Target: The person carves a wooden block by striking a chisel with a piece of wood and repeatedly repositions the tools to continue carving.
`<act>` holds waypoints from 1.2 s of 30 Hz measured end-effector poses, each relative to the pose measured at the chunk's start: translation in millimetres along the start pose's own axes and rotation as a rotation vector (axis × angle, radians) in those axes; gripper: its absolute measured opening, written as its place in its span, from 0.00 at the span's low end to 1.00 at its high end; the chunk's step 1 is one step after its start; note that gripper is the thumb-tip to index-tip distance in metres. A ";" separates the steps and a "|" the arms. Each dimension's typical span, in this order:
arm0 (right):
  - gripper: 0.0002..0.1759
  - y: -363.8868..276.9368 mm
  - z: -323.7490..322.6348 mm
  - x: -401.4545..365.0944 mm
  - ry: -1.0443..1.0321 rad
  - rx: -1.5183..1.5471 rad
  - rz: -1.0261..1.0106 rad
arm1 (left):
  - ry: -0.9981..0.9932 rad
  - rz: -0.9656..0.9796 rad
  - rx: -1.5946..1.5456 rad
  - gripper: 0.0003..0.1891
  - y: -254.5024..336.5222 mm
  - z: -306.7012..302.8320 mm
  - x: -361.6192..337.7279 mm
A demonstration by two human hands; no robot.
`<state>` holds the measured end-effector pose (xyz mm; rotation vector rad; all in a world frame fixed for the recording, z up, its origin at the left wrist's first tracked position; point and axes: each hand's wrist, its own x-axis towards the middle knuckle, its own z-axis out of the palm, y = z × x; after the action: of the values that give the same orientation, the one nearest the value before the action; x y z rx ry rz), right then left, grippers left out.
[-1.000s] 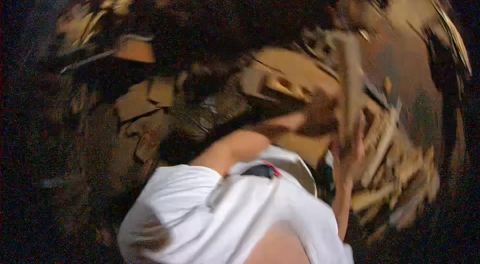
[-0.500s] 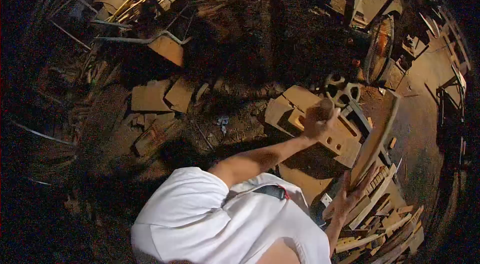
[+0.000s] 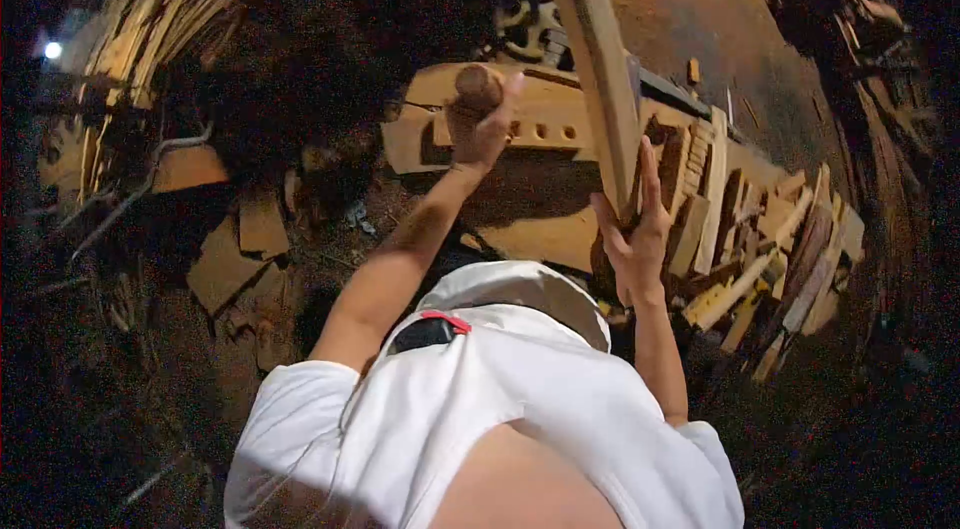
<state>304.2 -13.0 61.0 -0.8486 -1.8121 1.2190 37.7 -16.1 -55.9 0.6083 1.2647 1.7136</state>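
Note:
My left hand is closed round a short wooden piece with a round end, somewhat like a mallet head; its full shape is hidden. It is raised over a wooden block with several round holes. At the right, a long, thick wooden blade, shaped like a cricket bat's, stands tilted with its far end pointing away from me. My right hand grips its near end between the thumb and the straight fingers. A gap separates the two held pieces.
Behind the block lies a spoked wheel-like part. Several wooden offcuts are heaped at the right, beside a slotted wooden piece. Flat boards lie at the left, near a bent metal frame. Long strips are stacked behind.
The view has swung to the right, so the bench and piles appear further left. The wooden blade now stands steeper, leaning the other way. Both hands keep hold of their pieces.

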 end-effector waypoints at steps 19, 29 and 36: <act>0.48 9.4 -7.3 -3.9 0.030 -0.149 0.028 | -0.476 0.392 0.746 0.13 95.3 48.7 1.5; 0.52 14.4 -4.9 -8.8 0.029 -0.087 0.000 | -0.499 0.377 0.851 0.16 120.9 60.1 -15.5; 0.48 13.4 -5.6 -7.3 0.033 -0.173 -0.064 | -0.558 0.254 0.813 0.13 124.3 54.3 -15.9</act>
<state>313.9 -12.6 48.0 -0.8935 -1.9234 1.0137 42.9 -13.2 80.6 1.6478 1.4691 1.0224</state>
